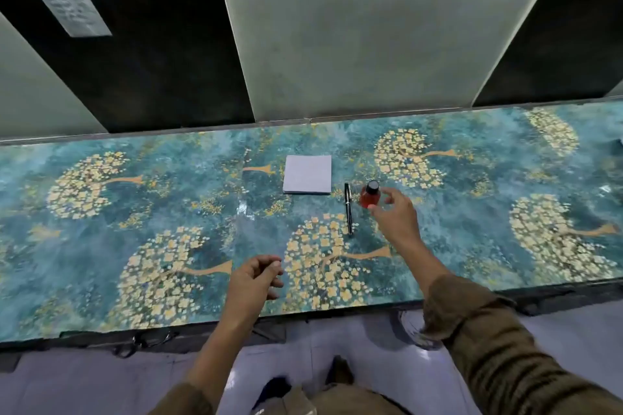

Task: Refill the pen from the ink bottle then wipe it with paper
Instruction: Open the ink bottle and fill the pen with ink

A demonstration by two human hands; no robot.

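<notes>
Capped red ink bottle point(369, 195) upright — black pen point(348, 207) beside, paper point(307, 174).

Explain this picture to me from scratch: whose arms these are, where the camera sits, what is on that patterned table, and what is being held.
No machine appears here. The single picture comes from a wide-angle camera worn on a person's head, looking forward and down, so the two arms reaching in from the bottom are that person's own.

The table has a teal top printed with golden trees. Three things lie on it, close together: a folded stack of white paper, a black pen lying capped beside it, and a small bottle of red ink with a black cap, standing upright.

The right hand reaches to the ink bottle with fingers spread near it; it does not seem to grip it yet. The left hand hovers over the near part of the table, fingers loosely curled, holding nothing.
</notes>
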